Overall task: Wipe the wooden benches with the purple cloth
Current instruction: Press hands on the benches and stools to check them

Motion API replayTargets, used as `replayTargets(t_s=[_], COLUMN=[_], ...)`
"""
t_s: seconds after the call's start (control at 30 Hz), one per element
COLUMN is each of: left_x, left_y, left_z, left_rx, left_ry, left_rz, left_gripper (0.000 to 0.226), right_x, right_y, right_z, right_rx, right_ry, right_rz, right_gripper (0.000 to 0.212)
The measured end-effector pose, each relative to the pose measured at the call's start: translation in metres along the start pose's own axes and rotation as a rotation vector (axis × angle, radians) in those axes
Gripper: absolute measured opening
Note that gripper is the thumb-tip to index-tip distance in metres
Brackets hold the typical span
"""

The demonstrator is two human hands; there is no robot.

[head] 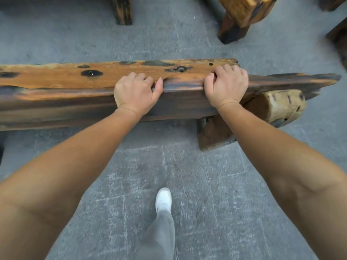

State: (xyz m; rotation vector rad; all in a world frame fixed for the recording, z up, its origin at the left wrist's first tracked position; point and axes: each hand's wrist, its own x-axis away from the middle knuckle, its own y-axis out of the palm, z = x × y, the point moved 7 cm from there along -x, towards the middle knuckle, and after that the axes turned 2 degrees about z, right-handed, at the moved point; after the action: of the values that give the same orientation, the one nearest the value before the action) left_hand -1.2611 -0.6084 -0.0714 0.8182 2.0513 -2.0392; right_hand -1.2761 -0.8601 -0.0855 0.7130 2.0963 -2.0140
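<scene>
A long rough wooden bench (65,79), orange-brown with dark knots, runs across the view at mid-height. My left hand (136,91) grips its near edge a little left of centre, fingers curled over the top. My right hand (226,85) grips the same edge further right, near the bench's thick log leg (262,111). Both arms reach forward, bare. No purple cloth shows anywhere in the frame.
Grey paved floor (187,184) lies under and around the bench. My white shoe (163,198) and grey trouser leg stand behind it. More dark wooden furniture legs stand at the back: one (123,10) top centre, a thicker one (238,17) top right.
</scene>
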Motion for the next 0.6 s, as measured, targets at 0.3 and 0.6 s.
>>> replayTargets(t_s=[0.3,0.6], left_x=[-0.081,-0.125], left_y=[0.050,0.081], left_z=[0.017,0.014], left_rx=[0.007,-0.016], left_ry=[-0.038,-0.092], left_rz=[-0.072,-0.082], left_gripper=[0.061,0.060], right_x=[-0.100,-0.152], right_y=[0.039,0.067], right_z=[0.015,0.018], right_rx=[-0.014,-0.012], right_ry=[-0.079,-0.106], right_rz=[-0.018,-0.020], right_gripper=[0.045,0.038])
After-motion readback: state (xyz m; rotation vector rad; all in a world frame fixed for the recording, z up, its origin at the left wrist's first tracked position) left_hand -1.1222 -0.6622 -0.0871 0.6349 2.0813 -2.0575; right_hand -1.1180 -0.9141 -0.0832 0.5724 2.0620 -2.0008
